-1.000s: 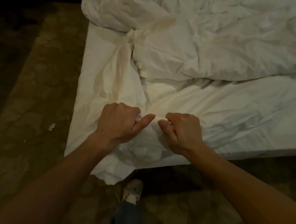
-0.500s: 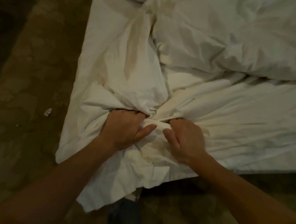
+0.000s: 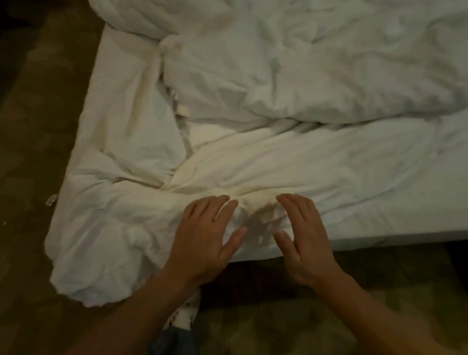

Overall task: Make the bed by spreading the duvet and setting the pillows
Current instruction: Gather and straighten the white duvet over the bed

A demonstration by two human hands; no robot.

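A white duvet lies crumpled in thick folds across the far part of the bed. Its thinner corner is drawn toward me and hangs over the bed's near left corner. My left hand lies flat with straight fingers on the bunched cloth near the bed's front edge. My right hand is also flat with straight fingers, just right of the bunch. Neither hand holds anything. No pillow is in view.
The white bed sheet runs to the right along the front edge. Patterned brown carpet surrounds the bed, with a small white scrap on it. My shoe and jeans leg are below the hanging corner.
Both hands have let go of the bunched duvet cloth they gripped and now lie flat with straight fingers. The camera view has shifted, showing more of the bed.
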